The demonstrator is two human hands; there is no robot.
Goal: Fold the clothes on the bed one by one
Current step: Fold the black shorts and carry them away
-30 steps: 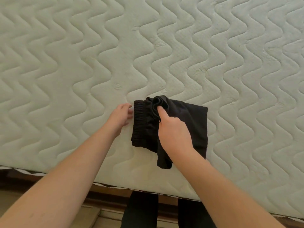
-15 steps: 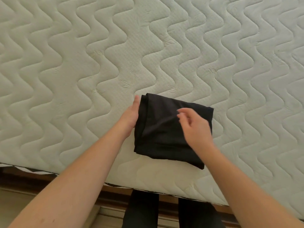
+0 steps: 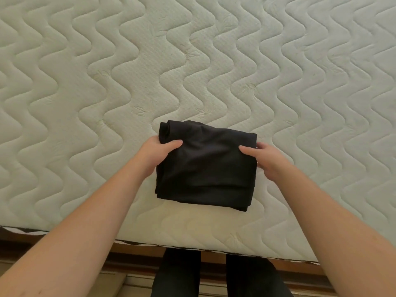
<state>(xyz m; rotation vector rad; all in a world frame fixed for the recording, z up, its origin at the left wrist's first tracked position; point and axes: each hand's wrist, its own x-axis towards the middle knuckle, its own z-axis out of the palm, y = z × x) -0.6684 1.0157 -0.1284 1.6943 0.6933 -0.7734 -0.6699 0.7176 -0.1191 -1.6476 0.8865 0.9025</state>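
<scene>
Now my left hand (image 3: 159,154) pinches the folded black fabric garment (image 3: 205,166) at its nine o'clock edge and my right hand (image 3: 264,160) at three o'clock, thumbs on top, likely to lift the bundle intact. It lies near the six o'clock edge of the cream quilted mattress (image 3: 192,61).

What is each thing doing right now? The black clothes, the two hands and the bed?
black garment: folded into a compact rectangle, lying on the mattress
left hand: grips the garment's left edge, thumb on top
right hand: grips the garment's right edge, thumb on top
mattress: bare, quilted
</scene>
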